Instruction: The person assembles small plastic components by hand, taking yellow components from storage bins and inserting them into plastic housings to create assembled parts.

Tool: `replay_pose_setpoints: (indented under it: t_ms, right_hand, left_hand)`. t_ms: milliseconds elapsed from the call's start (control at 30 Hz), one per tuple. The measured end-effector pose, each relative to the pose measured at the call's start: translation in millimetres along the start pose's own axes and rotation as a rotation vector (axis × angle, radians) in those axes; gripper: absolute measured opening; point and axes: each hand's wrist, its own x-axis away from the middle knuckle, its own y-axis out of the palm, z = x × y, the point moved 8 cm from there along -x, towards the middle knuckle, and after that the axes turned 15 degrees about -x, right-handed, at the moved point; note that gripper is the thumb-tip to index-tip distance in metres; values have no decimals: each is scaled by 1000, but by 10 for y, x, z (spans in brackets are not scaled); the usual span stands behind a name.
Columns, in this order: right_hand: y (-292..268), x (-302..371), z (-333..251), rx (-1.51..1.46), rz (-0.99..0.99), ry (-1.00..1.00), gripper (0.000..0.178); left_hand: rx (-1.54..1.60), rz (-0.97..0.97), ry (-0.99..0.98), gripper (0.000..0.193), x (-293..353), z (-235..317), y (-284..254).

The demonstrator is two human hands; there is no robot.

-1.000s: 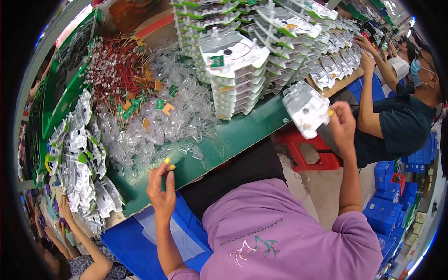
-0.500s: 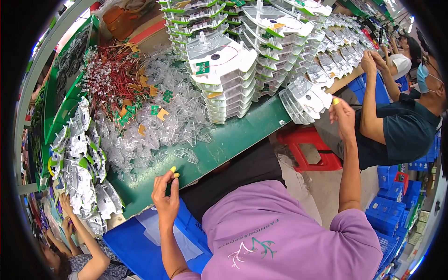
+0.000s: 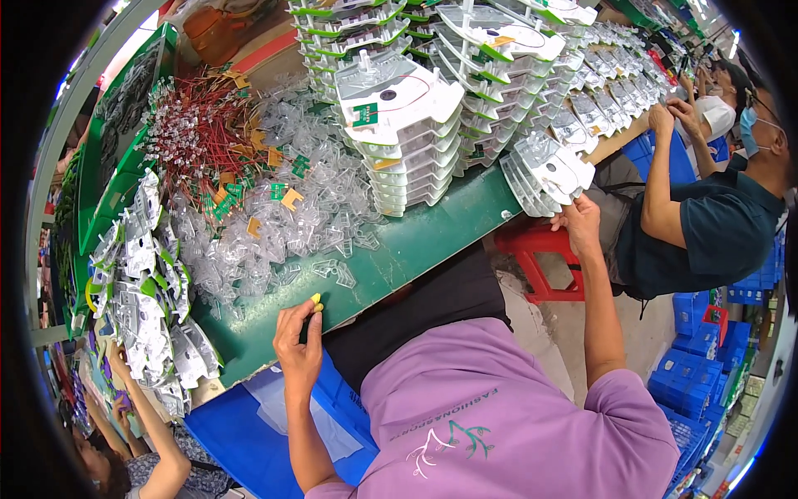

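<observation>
My right hand point(image 3: 582, 226) is at the near edge of a short stack of white plastic housings point(image 3: 549, 175), its fingers closed on the edge of one; part of the grip is hidden. Over the near edge of the green table hangs my left hand point(image 3: 299, 337), yellow covers on the thumb and index fingertips. Those tips are pressed together, and I see nothing between them. Clear plastic clips point(image 3: 332, 270) lie just beyond this hand in a loose heap. Small green circuit boards point(image 3: 277, 191) and red-wired LEDs point(image 3: 195, 125) are mixed in at the heap's far side.
Tall stacks of white housings with green edges point(image 3: 399, 125) stand at the table's back. More housings point(image 3: 150, 291) pile up at the left, beside a green bin point(image 3: 125, 183). A blue bin point(image 3: 249, 424) sits below the table edge, and a red stool point(image 3: 544, 258) near a co-worker point(image 3: 706, 224).
My right hand has come down and left from beside the short stack to its near edge and closed there. The left hand has shifted slightly right. The co-worker's hands have moved a little.
</observation>
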Motion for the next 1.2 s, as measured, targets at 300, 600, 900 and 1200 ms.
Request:
replay_pose_setpoints:
  t_ms: [300,600,900,1200]
  right_hand:
    - [144,39,94,-26,194,-128,14]
    - [-284,430,-94,179,240,-285,35]
    - [2915,1442,-728,354,-701,-766,24]
    - [4978,972,-98,492,-991,-785,25]
  left_hand:
    - [-36,43,4,19,24,-36,-86]
    - [24,126,54,19,45,43,-59]
    - [98,209,137,20,-54,-25,-119]
    - [-23,419,212,14,310,-136,98]
